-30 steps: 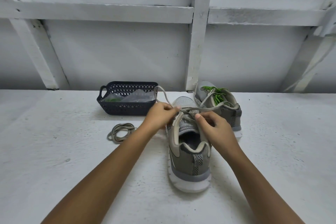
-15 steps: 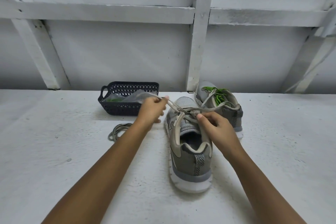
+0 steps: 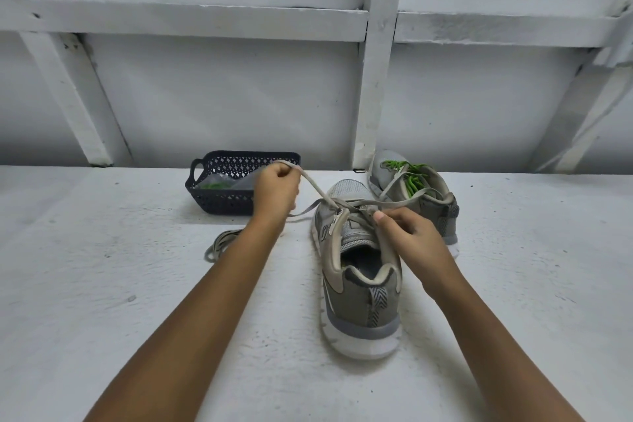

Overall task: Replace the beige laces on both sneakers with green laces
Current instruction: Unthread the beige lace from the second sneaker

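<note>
A dark plastic basket (image 3: 219, 202) with lattice-cut walls and a loop handle sits at the back of the white worktop (image 3: 102, 284), left of centre in the frame. Inside it lies a crumpled clear bag (image 3: 239, 181) with something green showing through. The left hand (image 3: 275, 192) hangs in front of the basket's right end and hides that corner. Just below the basket a loose lace coil (image 3: 219, 243), beige and flat, lies on the worktop, partly covered by the left forearm. Behind everything rises a white-painted wall (image 3: 205, 96) crossed by rough, chipped beams.

The near sneaker (image 3: 359, 288) stands at the centre of the frame, heel toward the camera and toe toward the wall. It is grey mesh with smooth beige trim, a thick white sole and a striped pull tab at the heel. Its beige lace (image 3: 315, 187), a flat woven band, crosses the tongue at the toe end. One strand runs taut up and left to the left hand, whose grip is closed round it in a fist. Another strand trails right and drapes over the far sneaker (image 3: 442, 205), which stands at the upper right, just beside the near one's toe, and carries bright green laces (image 3: 409, 178).

The right hand (image 3: 411, 243) has its grip closed on the near sneaker's right eyelet edge, thumb pressed on top and fingers curled, hiding that side of the tongue.
</note>
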A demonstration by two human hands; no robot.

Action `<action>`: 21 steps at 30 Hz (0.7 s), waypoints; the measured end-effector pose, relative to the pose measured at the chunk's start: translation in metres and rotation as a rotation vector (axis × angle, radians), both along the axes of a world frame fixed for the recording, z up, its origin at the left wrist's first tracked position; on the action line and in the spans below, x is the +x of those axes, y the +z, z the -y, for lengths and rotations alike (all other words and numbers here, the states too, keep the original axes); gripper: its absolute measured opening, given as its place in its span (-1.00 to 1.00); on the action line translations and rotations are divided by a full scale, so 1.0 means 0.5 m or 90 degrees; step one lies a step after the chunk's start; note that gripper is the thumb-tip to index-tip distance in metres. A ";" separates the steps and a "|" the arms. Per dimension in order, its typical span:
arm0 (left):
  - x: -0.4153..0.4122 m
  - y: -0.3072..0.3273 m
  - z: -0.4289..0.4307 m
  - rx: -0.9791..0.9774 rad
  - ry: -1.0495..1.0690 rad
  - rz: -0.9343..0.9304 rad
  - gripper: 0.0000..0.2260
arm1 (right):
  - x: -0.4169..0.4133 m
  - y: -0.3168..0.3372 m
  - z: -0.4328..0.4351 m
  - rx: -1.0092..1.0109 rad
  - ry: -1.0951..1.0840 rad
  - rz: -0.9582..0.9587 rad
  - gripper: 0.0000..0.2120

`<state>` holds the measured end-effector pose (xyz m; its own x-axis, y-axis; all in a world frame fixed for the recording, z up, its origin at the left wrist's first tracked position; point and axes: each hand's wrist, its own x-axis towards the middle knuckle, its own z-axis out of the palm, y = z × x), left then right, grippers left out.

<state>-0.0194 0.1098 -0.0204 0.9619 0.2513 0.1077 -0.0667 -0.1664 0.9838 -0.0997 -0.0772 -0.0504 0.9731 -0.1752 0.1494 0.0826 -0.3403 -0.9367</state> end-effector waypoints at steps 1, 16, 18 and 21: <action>-0.004 -0.005 0.002 0.027 -0.047 -0.025 -0.81 | 0.000 0.000 0.000 -0.003 -0.001 0.000 -0.90; -0.002 -0.047 0.029 -0.045 0.052 -0.005 -0.86 | -0.004 0.000 -0.003 -0.011 -0.011 0.003 -0.84; -0.009 -0.053 0.028 -0.027 -0.009 -0.018 -0.84 | -0.005 0.002 -0.004 -0.014 -0.009 0.001 -0.86; -0.027 -0.071 0.044 0.016 -0.131 -0.050 -0.84 | -0.005 0.003 -0.006 -0.018 -0.011 0.001 -0.86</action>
<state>-0.0329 0.0876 -0.0561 0.9983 0.0469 0.0339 -0.0249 -0.1813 0.9831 -0.1024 -0.0742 -0.0489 0.9697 -0.1878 0.1562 0.0781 -0.3676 -0.9267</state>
